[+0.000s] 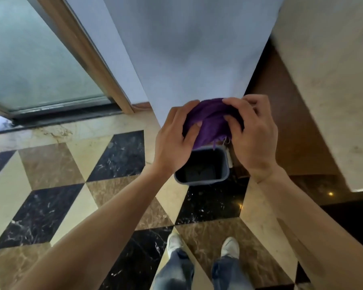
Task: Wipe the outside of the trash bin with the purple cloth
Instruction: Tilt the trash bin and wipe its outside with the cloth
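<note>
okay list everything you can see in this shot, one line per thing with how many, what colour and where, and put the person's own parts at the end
trash bin: one, dark grey-blue, open top, on the floor by the foot of the wall, below the hands
purple cloth: one, purple, bunched between both hands above the bin
floor: one, marble tiles in black, brown and cream, across the lower frame
wall: one, pale blue-grey, straight ahead
glass door: one, frosted greenish with a wood-toned frame, upper left
stone counter: one, cream, upper right
shoes: two, white, bottom centre
jeans: one pair, blue, bottom centre
left hand: one, grip closed on the cloth
right hand: one, grip closed on the cloth
</note>
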A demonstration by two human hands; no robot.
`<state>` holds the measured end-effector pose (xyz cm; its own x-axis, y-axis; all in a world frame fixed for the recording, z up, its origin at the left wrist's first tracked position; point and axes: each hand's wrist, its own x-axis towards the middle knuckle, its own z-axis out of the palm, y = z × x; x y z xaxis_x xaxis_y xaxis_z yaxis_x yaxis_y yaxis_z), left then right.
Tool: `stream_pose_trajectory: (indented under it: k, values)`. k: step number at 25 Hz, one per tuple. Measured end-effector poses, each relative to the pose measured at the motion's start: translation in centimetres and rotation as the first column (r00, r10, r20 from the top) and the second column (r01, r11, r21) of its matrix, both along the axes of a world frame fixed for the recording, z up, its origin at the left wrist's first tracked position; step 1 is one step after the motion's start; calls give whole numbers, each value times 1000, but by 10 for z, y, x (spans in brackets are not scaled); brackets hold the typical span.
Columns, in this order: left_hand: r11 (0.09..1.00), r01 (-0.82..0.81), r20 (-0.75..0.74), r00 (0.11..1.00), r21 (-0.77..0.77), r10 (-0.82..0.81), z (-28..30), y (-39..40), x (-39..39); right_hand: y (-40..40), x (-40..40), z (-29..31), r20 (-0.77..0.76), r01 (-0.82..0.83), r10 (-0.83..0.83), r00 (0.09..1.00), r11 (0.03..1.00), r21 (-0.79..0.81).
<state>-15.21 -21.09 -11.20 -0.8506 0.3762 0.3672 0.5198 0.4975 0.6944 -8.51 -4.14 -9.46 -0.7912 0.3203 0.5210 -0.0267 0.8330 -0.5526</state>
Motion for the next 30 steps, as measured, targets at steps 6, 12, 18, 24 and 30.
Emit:
stream_pose_trajectory:
  k: [6, 12, 18, 24, 30]
  values:
    - [999, 46, -47, 998, 8, -46, -208, 30, 6, 24, 14, -220, 13, 18, -18, 1000, 999, -30]
    - [993, 105, -142, 985, 58, -96, -363, 43, 15, 39, 24, -371, -75, -28, 32, 997, 998, 52]
    - [979, 101, -236, 970, 178, -58, -430, 53, 4, 22, 14, -450, -124, -44, 50, 991, 998, 44]
    - [954, 128, 96, 983, 270, -159, -435, 44, 21, 3, 34, -458, 68, -82, 86, 994, 995, -57]
    - [880, 311, 263, 871, 360, -415, -432, 58, 42, 14, 43, -468, -84, 18, -15, 996, 1000, 26]
